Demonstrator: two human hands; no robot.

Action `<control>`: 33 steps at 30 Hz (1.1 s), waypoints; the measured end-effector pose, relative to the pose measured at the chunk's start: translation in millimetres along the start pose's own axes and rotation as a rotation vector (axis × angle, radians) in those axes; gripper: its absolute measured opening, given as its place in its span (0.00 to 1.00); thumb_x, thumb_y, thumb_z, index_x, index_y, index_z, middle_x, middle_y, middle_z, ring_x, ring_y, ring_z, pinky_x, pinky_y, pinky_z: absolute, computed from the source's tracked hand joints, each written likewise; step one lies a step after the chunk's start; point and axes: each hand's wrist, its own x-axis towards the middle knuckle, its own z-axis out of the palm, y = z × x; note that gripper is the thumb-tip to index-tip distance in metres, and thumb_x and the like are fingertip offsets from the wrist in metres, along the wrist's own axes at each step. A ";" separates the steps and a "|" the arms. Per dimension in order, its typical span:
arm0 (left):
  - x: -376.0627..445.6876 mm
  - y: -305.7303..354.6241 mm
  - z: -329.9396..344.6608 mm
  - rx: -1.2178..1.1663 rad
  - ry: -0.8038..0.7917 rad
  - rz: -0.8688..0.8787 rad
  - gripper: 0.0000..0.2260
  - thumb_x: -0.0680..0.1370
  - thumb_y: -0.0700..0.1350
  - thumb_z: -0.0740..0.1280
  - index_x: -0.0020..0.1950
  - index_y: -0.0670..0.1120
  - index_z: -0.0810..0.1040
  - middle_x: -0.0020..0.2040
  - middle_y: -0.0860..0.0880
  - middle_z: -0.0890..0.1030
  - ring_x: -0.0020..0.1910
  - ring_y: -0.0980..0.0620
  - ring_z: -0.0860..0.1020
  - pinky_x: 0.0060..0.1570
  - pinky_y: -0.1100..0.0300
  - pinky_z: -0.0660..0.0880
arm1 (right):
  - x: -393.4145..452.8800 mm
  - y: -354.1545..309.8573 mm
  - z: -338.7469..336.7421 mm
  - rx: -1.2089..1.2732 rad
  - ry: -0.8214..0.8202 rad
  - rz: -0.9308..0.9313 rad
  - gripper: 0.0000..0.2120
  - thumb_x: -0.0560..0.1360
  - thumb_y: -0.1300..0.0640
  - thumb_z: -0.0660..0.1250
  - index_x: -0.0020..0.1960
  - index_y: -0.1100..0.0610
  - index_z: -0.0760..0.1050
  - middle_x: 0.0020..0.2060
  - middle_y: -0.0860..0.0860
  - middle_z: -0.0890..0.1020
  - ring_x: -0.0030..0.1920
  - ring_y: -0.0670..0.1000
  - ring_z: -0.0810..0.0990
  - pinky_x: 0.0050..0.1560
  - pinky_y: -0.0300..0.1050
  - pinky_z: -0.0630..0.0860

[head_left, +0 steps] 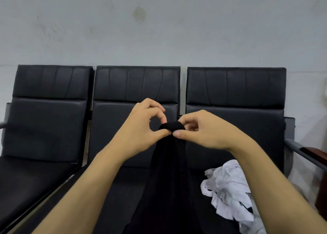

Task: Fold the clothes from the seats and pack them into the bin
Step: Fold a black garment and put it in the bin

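Note:
A black garment (168, 180) hangs down in front of the middle seat, lifted by its bunched top edge. My left hand (143, 127) pinches that top edge between thumb and fingertips from the left. My right hand (200, 129) pinches the same edge from the right, thumbs almost touching. A crumpled white garment (228, 189) lies on the right seat, partly behind my right forearm. No bin is in view.
A row of three black padded seats (47, 127) stands against a grey wall (159, 30). A metal armrest with a dark red top (306, 152) sticks out at the right end. The left seat cushion (26, 177) holds nothing.

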 end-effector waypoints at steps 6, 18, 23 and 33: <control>-13.3 -15.6 11.2 -0.092 -0.280 -0.024 0.17 0.76 0.67 0.67 0.61 0.63 0.80 0.66 0.66 0.73 0.69 0.59 0.69 0.62 0.59 0.74 | -4.1 -2.7 -8.0 0.051 0.158 -0.126 0.03 0.81 0.50 0.69 0.48 0.44 0.79 0.43 0.49 0.85 0.45 0.51 0.83 0.52 0.60 0.81; -30.3 -52.0 -12.3 -0.144 -0.453 -0.170 0.15 0.74 0.62 0.74 0.49 0.51 0.87 0.60 0.60 0.78 0.64 0.57 0.77 0.71 0.48 0.71 | -21.6 26.1 -28.9 0.071 0.415 -0.020 0.04 0.83 0.56 0.67 0.52 0.49 0.80 0.37 0.41 0.86 0.37 0.39 0.81 0.42 0.30 0.72; -39.0 -77.8 -46.5 0.027 -0.405 -0.247 0.19 0.71 0.67 0.74 0.44 0.51 0.84 0.61 0.66 0.75 0.68 0.61 0.72 0.72 0.49 0.68 | -27.4 50.3 -35.0 0.044 0.520 0.080 0.04 0.83 0.54 0.67 0.52 0.47 0.81 0.40 0.42 0.87 0.42 0.42 0.84 0.45 0.39 0.74; -43.4 -108.7 -68.9 0.200 -0.360 -0.267 0.27 0.64 0.82 0.65 0.47 0.63 0.84 0.60 0.68 0.75 0.55 0.58 0.74 0.66 0.47 0.72 | -24.7 74.7 -23.5 -0.130 0.551 0.276 0.03 0.82 0.54 0.68 0.50 0.48 0.80 0.36 0.44 0.84 0.38 0.42 0.80 0.35 0.33 0.67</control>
